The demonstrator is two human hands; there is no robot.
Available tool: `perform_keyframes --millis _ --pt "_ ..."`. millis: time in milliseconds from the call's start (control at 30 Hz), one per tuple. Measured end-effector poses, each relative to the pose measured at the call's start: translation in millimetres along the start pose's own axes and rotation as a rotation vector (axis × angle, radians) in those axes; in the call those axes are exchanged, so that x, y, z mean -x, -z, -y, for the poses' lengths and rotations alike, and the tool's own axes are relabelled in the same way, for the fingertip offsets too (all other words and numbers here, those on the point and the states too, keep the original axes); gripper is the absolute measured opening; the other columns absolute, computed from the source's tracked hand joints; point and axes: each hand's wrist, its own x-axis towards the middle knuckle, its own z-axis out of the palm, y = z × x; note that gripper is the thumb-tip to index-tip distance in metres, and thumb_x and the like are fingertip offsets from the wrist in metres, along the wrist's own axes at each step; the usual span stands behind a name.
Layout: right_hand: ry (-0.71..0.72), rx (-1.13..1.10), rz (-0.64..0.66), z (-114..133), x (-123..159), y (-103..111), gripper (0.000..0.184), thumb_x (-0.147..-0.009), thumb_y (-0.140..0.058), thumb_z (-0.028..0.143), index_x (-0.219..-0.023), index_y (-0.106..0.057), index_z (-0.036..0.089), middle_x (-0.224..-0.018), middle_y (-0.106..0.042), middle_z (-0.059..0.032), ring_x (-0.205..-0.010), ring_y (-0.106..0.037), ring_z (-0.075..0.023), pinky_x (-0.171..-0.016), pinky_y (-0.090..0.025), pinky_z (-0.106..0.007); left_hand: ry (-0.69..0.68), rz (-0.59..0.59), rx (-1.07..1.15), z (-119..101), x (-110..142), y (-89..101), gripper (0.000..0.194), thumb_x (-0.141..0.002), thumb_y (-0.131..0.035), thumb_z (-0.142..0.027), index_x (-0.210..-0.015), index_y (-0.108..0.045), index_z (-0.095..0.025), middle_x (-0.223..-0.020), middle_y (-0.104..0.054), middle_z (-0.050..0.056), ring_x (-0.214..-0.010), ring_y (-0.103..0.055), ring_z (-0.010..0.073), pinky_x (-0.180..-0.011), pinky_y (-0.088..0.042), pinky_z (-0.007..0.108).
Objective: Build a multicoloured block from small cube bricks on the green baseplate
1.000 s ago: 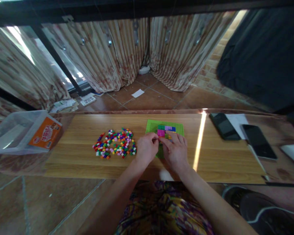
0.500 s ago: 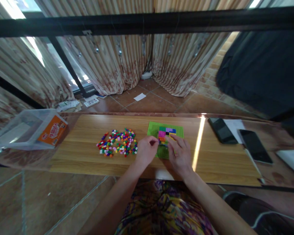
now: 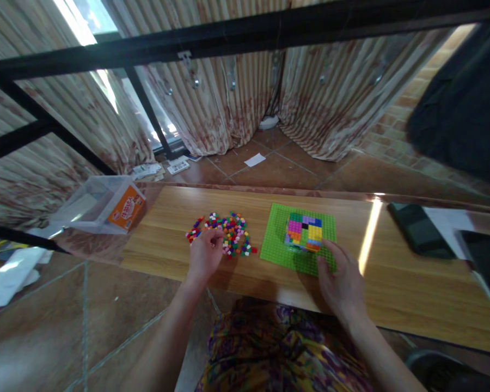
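A hollow block of stacked building bricks [image 3: 294, 233], in pink, orange, yellow, blue and lilac, stands on a green studded baseplate [image 3: 270, 244]. At its right side my right hand [image 3: 343, 280] rests over the baseplate's edge, thumb and fingers apart, holding nothing I can see. To the left lies a pile of small loose bricks [image 3: 237, 231] in many colours. My left hand [image 3: 205, 255] is over the near-left part of this pile with its fingers curled together. Whatever lies between those fingertips is hidden.
The wooden board [image 3: 159, 234] carries the bricks and baseplate. A clear plastic tub [image 3: 93, 204] with an orange label stands off its left end. At the right lie a dark phone [image 3: 420, 228], white paper [image 3: 449, 223] and another phone [image 3: 484, 256]. Striped curtains [image 3: 212, 109] hang behind.
My left hand has gone from the brick structure leftward to the loose pile. My right hand has drawn back to the structure's right side, uncovering it. The view has shifted left.
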Motion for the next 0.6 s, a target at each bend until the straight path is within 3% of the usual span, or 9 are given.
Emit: perform_keyframes --millis 233,433,600 --pt "0.106 -0.062 0.075 -5 -23 -11 0.059 -0.077 -0.049 0.012 -0.136 -0.051 0.022 -0.132 -0.054 -0.0129 -0.124 -0.050 -0.0292 -0.104 -0.043 -0.054 -0.171 0.111 -0.271 -7 -1 -16.0 0.024 -0.081 -0.057 -0.012 -0.098 -0.071 -0.022 -0.100 -0.066 0.007 -0.100 -0.060 0.0233 -0.092 -0.048 0.037" --pt "0.119 -0.042 0.109 0 -24 -19 0.051 -0.075 -0.048 0.012 -0.124 -0.060 0.022 -0.137 -0.049 -0.0121 -0.127 -0.048 -0.0285 -0.106 -0.043 -0.052 -0.188 0.167 -0.262 -5 -3 -15.4 0.022 -0.082 -0.059 -0.016 -0.099 -0.071 -0.022 -0.101 -0.065 0.007 -0.099 -0.059 0.0233 -0.093 -0.048 0.037" --pt "0.139 -0.095 0.115 5 -21 -21 0.049 -0.076 -0.048 0.011 -0.120 -0.063 0.024 -0.134 -0.052 -0.0104 -0.124 -0.051 -0.0266 -0.105 -0.044 -0.051 -0.172 0.143 -0.201 2 -7 -9.0 0.024 -0.077 -0.054 -0.005 -0.086 -0.070 -0.020 -0.096 -0.066 0.006 -0.098 -0.060 0.0217 -0.092 -0.048 0.036"
